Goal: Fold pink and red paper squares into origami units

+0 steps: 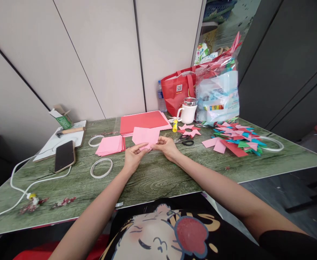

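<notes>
Both hands, left [132, 156] and right [167, 147], pinch the near edge of a pink sheet [145, 136] lying on the desk [158, 177] (partly folded already). A fold looks in hand; pressing the crease flat likely comes next. Pink stack [110, 145] just left.

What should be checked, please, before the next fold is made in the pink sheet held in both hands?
1. Left hand pinches the pink sheet at its lower edge: ok.
2. Right hand grips the same edge: ok.
3. Sheet's corners aligned for a crease: cannot tell, fingers cover them.
4. Table bare just in front of the hands: ok.
5. Stack of pink squares lies apart from the sheet, to the left: ok.
6. Scissors lie close beside the right hand: not ok.
</notes>
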Available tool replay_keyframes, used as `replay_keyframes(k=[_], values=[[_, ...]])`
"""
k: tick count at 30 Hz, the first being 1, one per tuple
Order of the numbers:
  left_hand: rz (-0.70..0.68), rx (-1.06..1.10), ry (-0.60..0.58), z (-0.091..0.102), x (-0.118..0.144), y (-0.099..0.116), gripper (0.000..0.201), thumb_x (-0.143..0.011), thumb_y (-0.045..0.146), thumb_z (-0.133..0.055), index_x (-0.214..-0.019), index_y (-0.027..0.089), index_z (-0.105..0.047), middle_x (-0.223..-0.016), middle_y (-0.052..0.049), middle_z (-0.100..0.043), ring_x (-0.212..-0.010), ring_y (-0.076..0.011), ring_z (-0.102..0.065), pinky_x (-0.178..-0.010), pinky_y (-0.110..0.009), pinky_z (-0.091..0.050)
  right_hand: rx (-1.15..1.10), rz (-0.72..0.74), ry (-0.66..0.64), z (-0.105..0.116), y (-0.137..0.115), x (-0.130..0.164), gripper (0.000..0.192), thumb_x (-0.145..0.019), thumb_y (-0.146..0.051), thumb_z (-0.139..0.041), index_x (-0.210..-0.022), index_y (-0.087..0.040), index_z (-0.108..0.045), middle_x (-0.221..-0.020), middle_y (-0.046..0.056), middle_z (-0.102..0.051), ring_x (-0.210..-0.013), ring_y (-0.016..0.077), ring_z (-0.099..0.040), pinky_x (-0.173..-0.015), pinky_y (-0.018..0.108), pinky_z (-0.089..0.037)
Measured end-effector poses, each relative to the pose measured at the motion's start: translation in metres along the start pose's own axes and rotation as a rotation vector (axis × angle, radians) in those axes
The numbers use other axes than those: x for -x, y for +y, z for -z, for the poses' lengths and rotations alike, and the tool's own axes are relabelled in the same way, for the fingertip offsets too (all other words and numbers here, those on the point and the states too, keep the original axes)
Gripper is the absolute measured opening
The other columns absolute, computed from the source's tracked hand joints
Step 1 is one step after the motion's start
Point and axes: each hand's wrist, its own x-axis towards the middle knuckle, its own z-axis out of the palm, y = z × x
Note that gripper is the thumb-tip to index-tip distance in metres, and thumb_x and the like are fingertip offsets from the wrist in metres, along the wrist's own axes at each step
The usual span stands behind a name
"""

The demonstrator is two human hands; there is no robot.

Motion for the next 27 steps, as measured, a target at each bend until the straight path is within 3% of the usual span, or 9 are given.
replay_keyframes(k=[21, 27], values=[[0.016, -0.03, 0.033, 0.0016, -0.0015, -0.0054, 0.029, -0.058, 0.028, -0.072, -0.083, 0.014, -0.07, -0.088, -0.009, -0.07, -0.081, -0.0222, -0.065, -0.078, -0.033, -0.05, -0.002, 0.012, -0.052, -0.0004, 0.0001, 0.0004, 0.035, -0.04, -0.016, -0.079, -0.07, -0.014, -0.062, -0.062, -0.001, -0.065, -0.056, 0.0109, -0.059, -0.061, 0.025, -0.048], [0.013, -0.018, 0.039, 0.0008, -0.0009, -0.0023, 0.029, -0.057, 0.027, -0.072, -0.082, 0.013, -0.07, -0.084, -0.009, -0.071, -0.076, -0.0212, -0.065, -0.075, -0.033, -0.051, -0.052, -0.055, -0.066, -0.0009, -0.0014, 0.001, 0.035, -0.039, -0.016, -0.08, -0.07, -0.014, -0.063, -0.064, -0.001, -0.066, -0.057, 0.0114, -0.06, -0.062, 0.026, -0.05]])
